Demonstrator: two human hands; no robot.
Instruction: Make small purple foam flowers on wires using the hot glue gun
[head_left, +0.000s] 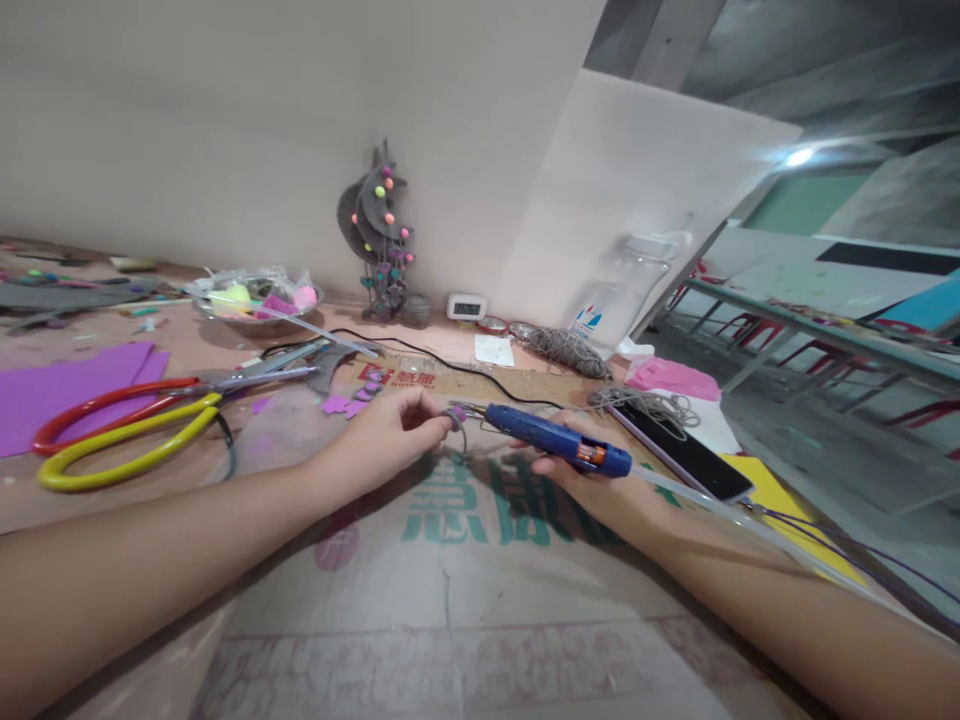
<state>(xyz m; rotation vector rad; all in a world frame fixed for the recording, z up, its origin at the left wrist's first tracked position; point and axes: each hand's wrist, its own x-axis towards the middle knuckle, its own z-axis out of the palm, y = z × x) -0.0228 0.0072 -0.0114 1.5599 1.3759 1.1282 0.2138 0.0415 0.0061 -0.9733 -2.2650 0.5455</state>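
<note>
Left hand (401, 428) pinched a small purple-and-grey piece (457, 413) above the cardboard (465, 590), right at the tip of the blue glue gun (547, 434) gripped by the right hand (585, 487), apparently for gluing, which called for steady aim.

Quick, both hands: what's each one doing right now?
Left hand: closed in a pinch on a small purple-and-gray piece.
Right hand: closed around a blue glue gun, its front end towards that piece.
</note>
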